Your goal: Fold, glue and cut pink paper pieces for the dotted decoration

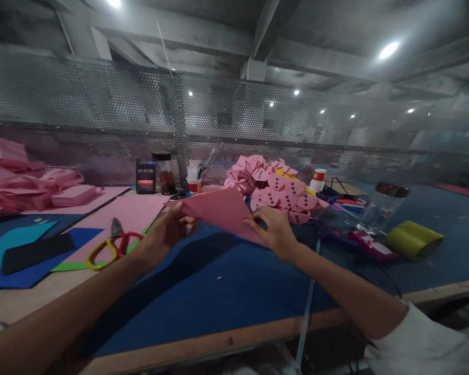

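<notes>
A sheet of pink paper is held up above the blue table mat, tilted, between both hands. At its left edge, my left hand is closed on it, thumb on top. My right hand pinches the sheet's lower right edge between thumb and fingers. Behind the sheet rises a heap of folded pink paper pieces with rows of small dark marks. To the left of my left hand lie scissors with red and yellow handles, on flat coloured sheets.
More folded pink paper is piled at the far left. On the right are a clear jar with a dark lid, a yellow roll and a magenta object. Paper cups and a brown jar stand along the back, before a perforated metal screen.
</notes>
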`<action>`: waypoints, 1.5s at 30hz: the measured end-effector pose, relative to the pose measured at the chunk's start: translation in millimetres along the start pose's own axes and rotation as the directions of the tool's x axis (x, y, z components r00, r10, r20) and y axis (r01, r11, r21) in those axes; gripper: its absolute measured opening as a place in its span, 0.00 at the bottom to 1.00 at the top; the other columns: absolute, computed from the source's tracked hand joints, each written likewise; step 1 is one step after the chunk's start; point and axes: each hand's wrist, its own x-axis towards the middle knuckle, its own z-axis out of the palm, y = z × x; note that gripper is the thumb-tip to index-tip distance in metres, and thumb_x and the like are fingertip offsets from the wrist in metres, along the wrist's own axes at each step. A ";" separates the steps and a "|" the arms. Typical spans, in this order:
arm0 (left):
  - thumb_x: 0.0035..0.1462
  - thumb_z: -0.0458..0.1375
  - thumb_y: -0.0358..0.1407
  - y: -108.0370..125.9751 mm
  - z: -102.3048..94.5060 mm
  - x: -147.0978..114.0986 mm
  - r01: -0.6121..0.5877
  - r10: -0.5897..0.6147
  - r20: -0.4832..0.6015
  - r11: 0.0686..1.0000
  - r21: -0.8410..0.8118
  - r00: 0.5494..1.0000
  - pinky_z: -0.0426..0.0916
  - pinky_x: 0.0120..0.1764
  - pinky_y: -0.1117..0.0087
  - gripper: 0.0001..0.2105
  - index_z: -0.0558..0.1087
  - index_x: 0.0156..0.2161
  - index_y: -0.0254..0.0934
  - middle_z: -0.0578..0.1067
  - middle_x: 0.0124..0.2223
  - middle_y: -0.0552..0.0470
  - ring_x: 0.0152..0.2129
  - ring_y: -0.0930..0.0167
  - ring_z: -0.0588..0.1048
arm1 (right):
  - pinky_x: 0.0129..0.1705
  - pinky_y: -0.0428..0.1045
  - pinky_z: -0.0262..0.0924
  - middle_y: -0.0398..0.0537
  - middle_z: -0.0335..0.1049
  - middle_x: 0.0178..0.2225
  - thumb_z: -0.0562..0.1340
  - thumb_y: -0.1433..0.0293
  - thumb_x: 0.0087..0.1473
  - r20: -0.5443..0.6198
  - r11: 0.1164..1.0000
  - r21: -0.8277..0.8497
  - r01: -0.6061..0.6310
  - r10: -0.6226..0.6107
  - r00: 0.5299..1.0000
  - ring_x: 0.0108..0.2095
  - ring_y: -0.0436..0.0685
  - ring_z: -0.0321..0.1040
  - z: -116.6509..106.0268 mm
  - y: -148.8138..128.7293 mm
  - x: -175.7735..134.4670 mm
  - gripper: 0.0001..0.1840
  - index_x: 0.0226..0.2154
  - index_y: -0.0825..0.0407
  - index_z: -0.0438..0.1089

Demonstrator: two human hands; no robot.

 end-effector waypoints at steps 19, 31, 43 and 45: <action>0.55 0.69 0.48 4.9 3.4 -1.8 0.009 0.001 0.095 0.995 -0.102 0.996 0.75 0.34 0.69 0.15 0.79 0.36 0.37 0.81 0.34 0.49 0.30 0.67 0.78 | 0.36 0.51 0.54 0.47 0.70 0.30 0.61 0.63 0.69 0.093 0.980 -0.029 0.198 -0.194 0.977 0.32 0.56 0.65 -0.5 -3.1 -1.6 0.14 0.31 0.50 0.65; 0.59 0.64 0.52 2.7 7.2 -5.7 -0.034 0.031 0.095 0.999 0.037 0.995 0.75 0.35 0.66 0.18 0.80 0.36 0.37 0.80 0.34 0.48 0.31 0.64 0.77 | 0.36 0.51 0.57 0.49 0.72 0.31 0.62 0.60 0.68 0.112 0.976 0.066 0.209 -0.216 0.970 0.33 0.56 0.67 3.9 -2.1 -4.2 0.16 0.30 0.50 0.62; 0.60 0.64 0.51 5.4 11.5 -8.9 -0.043 0.037 0.123 0.998 0.041 0.992 0.75 0.35 0.66 0.18 0.80 0.36 0.35 0.80 0.33 0.47 0.29 0.64 0.77 | 0.36 0.51 0.56 0.50 0.73 0.32 0.59 0.60 0.69 0.189 0.973 0.132 0.187 -0.210 0.959 0.35 0.57 0.67 4.5 0.3 -6.4 0.17 0.30 0.49 0.61; 0.60 0.64 0.51 6.3 11.9 -9.6 -0.048 0.042 0.123 0.998 0.046 0.992 0.74 0.34 0.67 0.18 0.81 0.36 0.35 0.80 0.33 0.47 0.30 0.64 0.77 | 0.36 0.50 0.56 0.49 0.73 0.32 0.60 0.60 0.69 0.192 0.974 0.140 0.177 -0.202 0.960 0.34 0.56 0.68 3.0 -2.7 -5.0 0.18 0.29 0.49 0.61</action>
